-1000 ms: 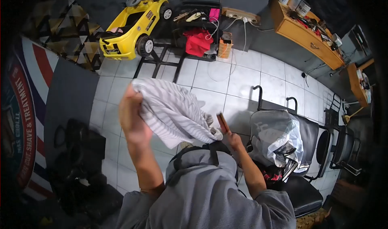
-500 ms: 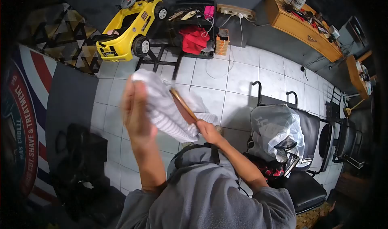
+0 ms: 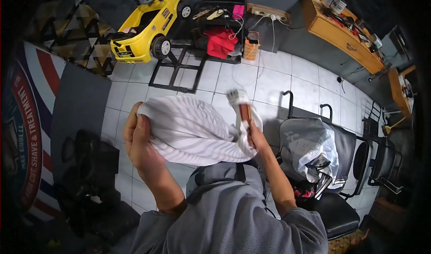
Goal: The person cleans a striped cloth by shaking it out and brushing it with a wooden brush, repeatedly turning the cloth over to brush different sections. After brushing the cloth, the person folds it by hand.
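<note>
Since 0.5 s ago, cloth spread wider; left hand clenches its edge, right hand grips prob. a brush, long axis upright, right of cloth.

Your clothing: a grey hooded sweatshirt, its hood bunched at 12 o'clock of the chest, sleeves pushed up to the elbows; forearms bare. A dark strap crosses the hood.

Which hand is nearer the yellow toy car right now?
Left. The left hand, gripping the striped cloth, sits below the yellow toy car; the right hand, holding a brown comb-like tool, is farther off to the car's lower right.
</note>
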Demonstrator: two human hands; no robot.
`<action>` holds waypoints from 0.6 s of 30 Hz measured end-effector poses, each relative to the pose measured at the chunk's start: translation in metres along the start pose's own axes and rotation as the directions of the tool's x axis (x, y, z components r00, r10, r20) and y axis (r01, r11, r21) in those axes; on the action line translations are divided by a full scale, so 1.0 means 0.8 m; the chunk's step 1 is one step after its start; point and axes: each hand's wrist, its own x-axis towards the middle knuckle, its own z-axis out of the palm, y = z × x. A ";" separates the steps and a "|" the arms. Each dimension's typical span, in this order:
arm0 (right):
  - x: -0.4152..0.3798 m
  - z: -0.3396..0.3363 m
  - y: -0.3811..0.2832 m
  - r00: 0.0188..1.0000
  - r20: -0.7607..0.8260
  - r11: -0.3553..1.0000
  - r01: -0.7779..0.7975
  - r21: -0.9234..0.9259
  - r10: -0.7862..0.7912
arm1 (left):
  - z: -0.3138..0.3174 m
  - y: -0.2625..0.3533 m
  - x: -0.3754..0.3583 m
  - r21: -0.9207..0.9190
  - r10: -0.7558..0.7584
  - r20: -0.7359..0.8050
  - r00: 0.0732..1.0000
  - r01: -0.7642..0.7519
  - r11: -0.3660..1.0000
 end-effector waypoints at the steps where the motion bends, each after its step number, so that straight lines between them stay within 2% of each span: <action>1: -0.035 0.030 -0.051 0.992 0.113 0.992 0.035 0.122 -0.049 | 0.003 0.005 0.002 -0.110 -0.053 0.075 0.996 0.061 0.992; 2: -0.069 0.058 -0.089 0.969 0.218 0.968 0.056 0.246 -0.112 | 0.006 0.005 0.001 -0.135 -0.032 0.094 0.995 0.044 0.990; 4: -0.106 0.093 -0.123 0.909 0.363 0.925 0.060 0.374 -0.206 | 0.012 0.005 0.000 -0.189 0.022 0.127 0.992 0.002 0.982; 5: -0.119 0.105 -0.130 0.894 0.382 0.943 0.112 0.313 -0.233 | 0.011 0.005 0.001 -0.136 0.064 0.090 0.994 -0.051 0.989; 6: -0.123 0.109 -0.130 0.851 0.446 0.958 0.210 0.196 -0.278 | 0.009 0.005 0.001 -0.081 0.110 0.053 0.993 -0.105 0.991; 7: -0.117 0.114 -0.117 0.832 0.412 0.915 0.404 0.011 -0.372 | 0.007 0.003 0.001 -0.023 0.157 0.015 0.988 -0.156 0.987; 8: -0.105 0.118 -0.101 0.791 0.399 0.806 0.564 -0.179 -0.464 | 0.003 0.002 0.001 0.038 0.204 -0.021 0.979 -0.203 0.978; 9: -0.095 0.112 -0.098 0.759 0.436 0.641 0.646 -0.414 -0.483 | 0.000 0.001 0.000 0.102 0.251 -0.054 0.966 -0.245 0.964; 10: -0.080 0.102 -0.082 0.792 0.422 0.575 0.611 -0.544 -0.442 | -0.004 0.001 -0.001 0.167 0.297 -0.083 0.951 -0.280 0.945; 12: -0.032 0.071 -0.034 0.851 0.369 0.399 0.506 -0.764 -0.373 | -0.008 0.016 0.007 0.271 0.284 -0.205 0.937 -0.224 0.936; 13: 0.004 0.045 0.010 0.902 0.266 0.356 0.385 -0.851 -0.340 | -0.001 0.025 0.011 0.360 0.310 -0.302 0.901 -0.193 0.913; 14: 0.030 0.018 0.048 0.936 0.155 0.305 0.255 -0.918 -0.316 | -0.002 0.028 0.016 0.271 0.262 -0.365 0.893 -0.167 0.948; 16: 0.030 -0.017 0.071 0.980 -0.035 0.363 0.040 -0.931 -0.197 | -0.015 0.032 0.028 0.084 0.147 -0.472 0.869 -0.122 0.989; 17: 0.027 -0.031 0.085 0.982 -0.155 0.316 -0.114 -0.942 -0.110 | -0.046 0.018 0.028 0.332 0.292 -0.395 0.871 -0.161 0.929; 18: 0.023 -0.046 0.098 0.960 -0.278 0.254 -0.262 -0.931 -0.030 | -0.078 0.001 0.033 0.924 0.678 -0.123 0.725 -0.166 0.345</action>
